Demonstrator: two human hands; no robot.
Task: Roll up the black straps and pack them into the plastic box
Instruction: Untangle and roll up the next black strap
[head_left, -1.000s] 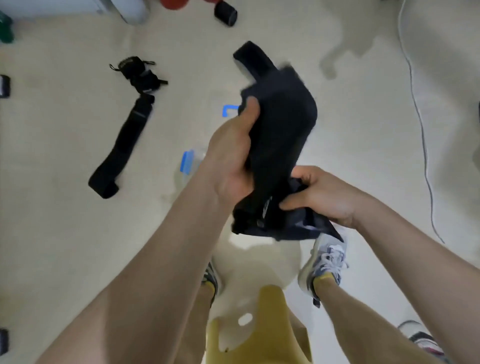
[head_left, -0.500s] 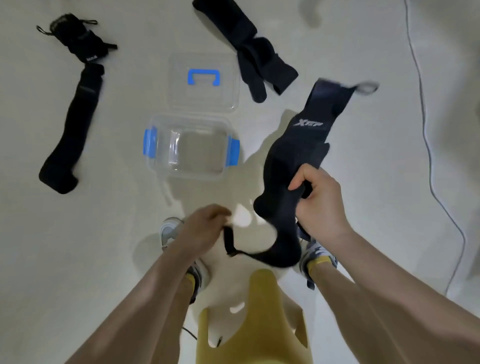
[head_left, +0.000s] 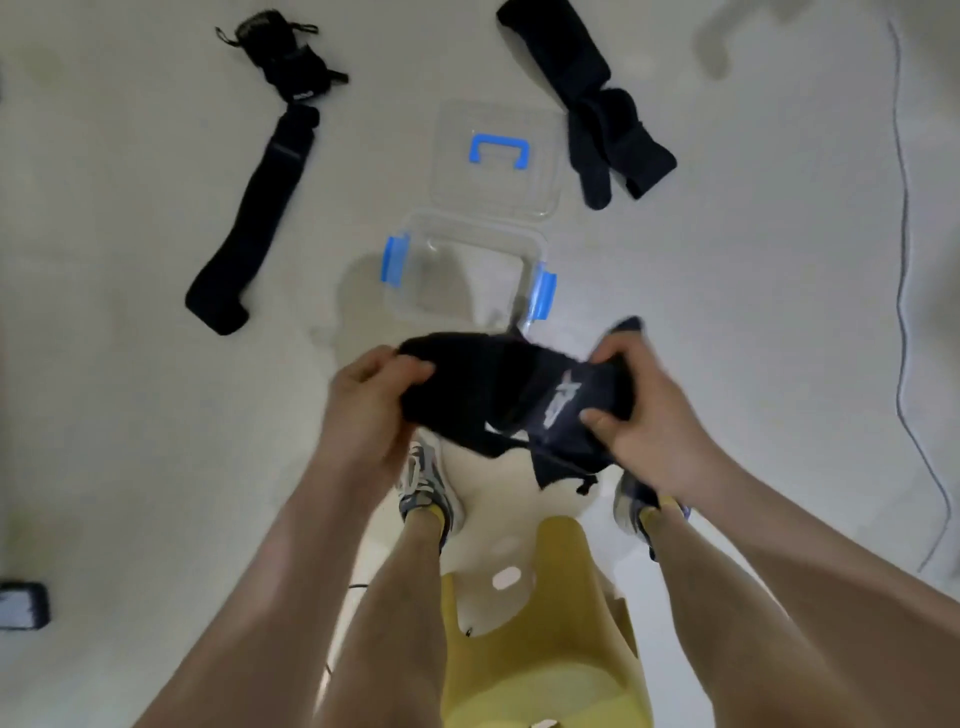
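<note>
L hand (head_left: 371, 400) gripping, R hand (head_left: 641, 415) pinching, arms fwd

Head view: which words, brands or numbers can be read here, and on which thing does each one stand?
White print on the black strap gripped by the left hand and right hand: motion-blurred, not readable.
Small white mark on the bundled strap: too small to read.
Plastic box and lid: no text visible.

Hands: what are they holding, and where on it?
Both hold one black strap: left hand grips its bunched plain part, right hand the lettered part.
</note>
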